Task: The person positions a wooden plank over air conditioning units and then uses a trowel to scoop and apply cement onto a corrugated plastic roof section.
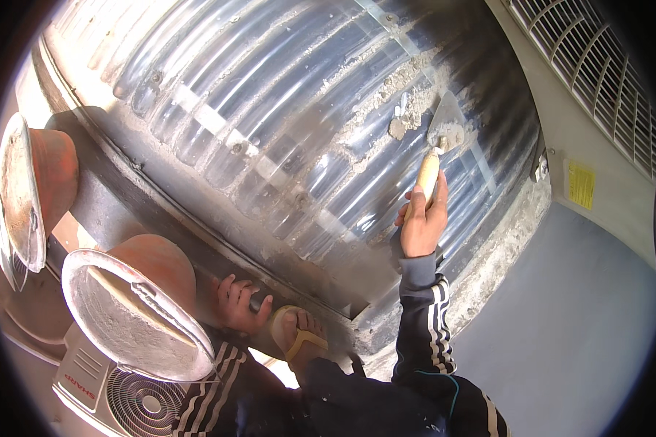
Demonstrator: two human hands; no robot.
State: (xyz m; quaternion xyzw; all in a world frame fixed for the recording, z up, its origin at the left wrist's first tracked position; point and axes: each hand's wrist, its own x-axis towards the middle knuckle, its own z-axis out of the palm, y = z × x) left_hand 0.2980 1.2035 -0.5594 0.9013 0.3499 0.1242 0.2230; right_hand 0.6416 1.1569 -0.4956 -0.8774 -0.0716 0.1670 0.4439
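My right hand (425,222) grips the pale wooden handle of a pointed trowel (448,115). Its blade rests on or just over a shiny corrugated sheet (270,124), beside crumbly grey mortar (415,113) spread along the ridges. Lower left, my left hand (242,304) is curled around a small dark object (256,300) I cannot make out. It sits between an orange bucket (160,266) with a mortar-crusted rim and my foot in a yellow sandal (297,331).
Another crusted orange bucket (51,171) stands at far left. Below the nearer bucket is an outdoor fan unit (95,371). A large grey unit with a grille (598,80) and yellow label rises at right. A rough cement strip (496,262) borders the sheet; a dark ledge (124,189) runs along its left.
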